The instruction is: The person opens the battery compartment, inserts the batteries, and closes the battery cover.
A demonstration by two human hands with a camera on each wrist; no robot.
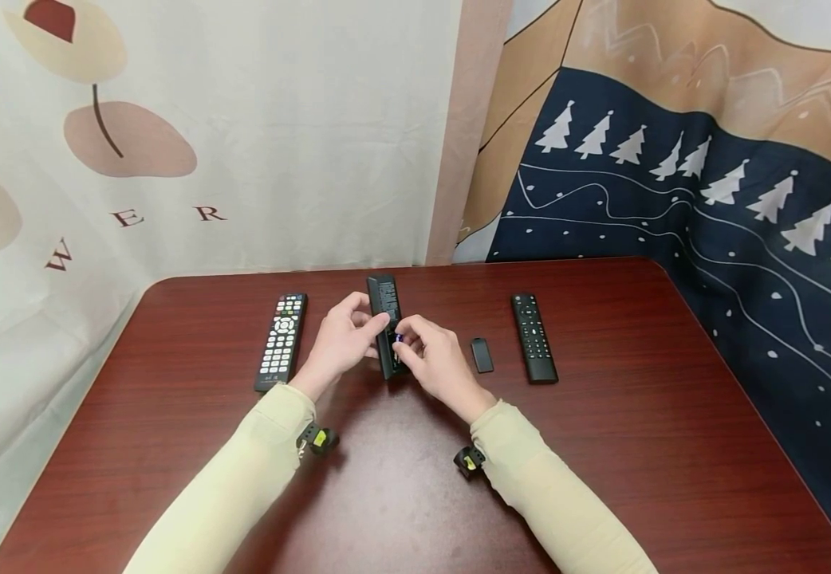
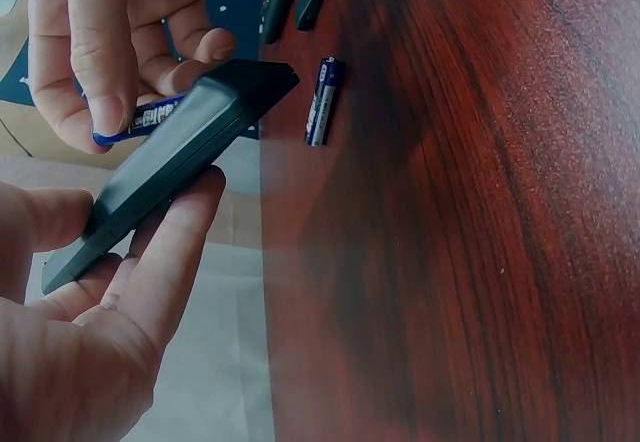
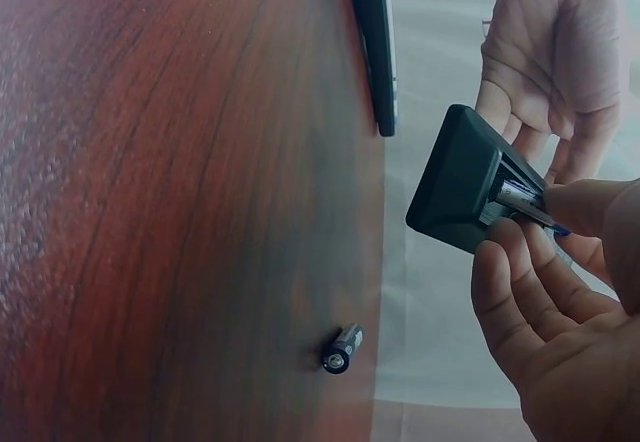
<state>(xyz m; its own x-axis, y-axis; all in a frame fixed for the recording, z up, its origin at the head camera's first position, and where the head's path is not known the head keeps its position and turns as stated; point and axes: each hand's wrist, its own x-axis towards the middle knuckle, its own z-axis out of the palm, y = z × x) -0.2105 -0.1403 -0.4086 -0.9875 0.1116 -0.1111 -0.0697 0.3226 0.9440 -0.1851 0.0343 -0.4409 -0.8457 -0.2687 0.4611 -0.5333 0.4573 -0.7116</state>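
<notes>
My left hand (image 1: 341,339) grips a black remote control (image 1: 385,296) above the table, its labelled back towards me and the battery compartment uncovered. Thumb and fingers hold it from both sides in the left wrist view. My right hand (image 1: 439,360) pinches a blue-and-silver battery (image 3: 522,200) by one end, between thumb and fingertips. That battery sits at an angle, partly inside the compartment in the right wrist view. On the table below the remote lies a second blue-and-silver battery (image 2: 322,102), hidden behind the hands in the head view.
A small black battery cover (image 1: 482,355) lies right of my right hand. Farther right is a slim black remote (image 1: 533,339). Left of my left hand rests a longer remote with white buttons (image 1: 281,343). Printed curtains (image 1: 315,159) hang behind the reddish-brown table (image 1: 401,494).
</notes>
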